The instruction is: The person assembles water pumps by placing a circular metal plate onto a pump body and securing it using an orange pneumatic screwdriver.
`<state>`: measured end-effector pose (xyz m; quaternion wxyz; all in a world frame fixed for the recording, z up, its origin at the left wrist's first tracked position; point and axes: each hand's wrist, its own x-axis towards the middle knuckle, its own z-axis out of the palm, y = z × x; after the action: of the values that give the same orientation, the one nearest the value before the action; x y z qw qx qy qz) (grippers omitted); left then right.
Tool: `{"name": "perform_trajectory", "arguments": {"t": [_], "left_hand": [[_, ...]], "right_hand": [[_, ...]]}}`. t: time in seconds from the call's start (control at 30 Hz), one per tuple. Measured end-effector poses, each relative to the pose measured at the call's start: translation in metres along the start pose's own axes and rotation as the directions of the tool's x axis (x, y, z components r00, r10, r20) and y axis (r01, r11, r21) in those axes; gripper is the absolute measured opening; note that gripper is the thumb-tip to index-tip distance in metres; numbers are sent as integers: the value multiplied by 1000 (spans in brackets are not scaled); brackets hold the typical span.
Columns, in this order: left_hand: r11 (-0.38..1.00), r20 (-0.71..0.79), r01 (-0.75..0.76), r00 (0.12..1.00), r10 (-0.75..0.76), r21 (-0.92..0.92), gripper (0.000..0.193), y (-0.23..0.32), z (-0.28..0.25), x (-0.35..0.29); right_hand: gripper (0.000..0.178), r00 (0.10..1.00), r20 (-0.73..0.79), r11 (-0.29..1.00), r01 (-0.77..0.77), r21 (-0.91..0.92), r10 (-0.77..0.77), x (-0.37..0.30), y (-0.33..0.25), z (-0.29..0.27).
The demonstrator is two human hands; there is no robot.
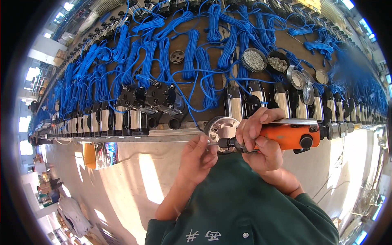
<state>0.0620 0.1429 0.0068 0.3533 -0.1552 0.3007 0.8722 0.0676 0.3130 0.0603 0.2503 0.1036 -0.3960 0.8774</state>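
Observation:
My right hand [267, 157] is wrapped round an orange air screwdriver [286, 138], held level with its chuck pointing left. A thin bit [214, 143] sticks out of the chuck toward my left hand [197, 160]. The left fingers are pinched together at the bit's tip; whatever small thing lies between them is hidden. Just behind the bit, at the bench's near edge, a round metal cover [220, 127] with spoke-like ribs leans upright, partly hidden by my right hand. Left of it, two black pump heads [163, 98] stand on the bench.
Blue cable bundles [190, 55] cover much of the bench. Silver cylinders [234, 107] line its near edge. Two bowls of small parts, one pale-filled bowl [253, 60] and one dark bowl [278, 64], sit near perforated metal cups [296, 77]. An open carton [100, 155] is on the floor.

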Motion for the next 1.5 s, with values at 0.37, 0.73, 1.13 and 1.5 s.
{"name": "perform_trajectory", "arguments": {"t": [0.37, 0.73, 1.13, 1.5], "left_hand": [[975, 0, -163, 986, 165, 154, 13, -19, -1, 7], [290, 251, -428, 835, 490, 856, 33, -1, -11, 33], [565, 74, -388, 864, 498, 728, 33, -5, -39, 38], [927, -183, -350, 911, 370, 133, 19, 13, -62, 22]], "right_hand": [[32, 999, 35, 1000, -2, 28, 1, -9, -3, -18], [35, 991, 131, 980, 56, -190, -31, 0, 33, -36], [32, 983, 167, 957, -27, -290, 79, 0, 36, -15], [30, 977, 132, 923, -108, -370, 168, -1, 40, -12]]}}
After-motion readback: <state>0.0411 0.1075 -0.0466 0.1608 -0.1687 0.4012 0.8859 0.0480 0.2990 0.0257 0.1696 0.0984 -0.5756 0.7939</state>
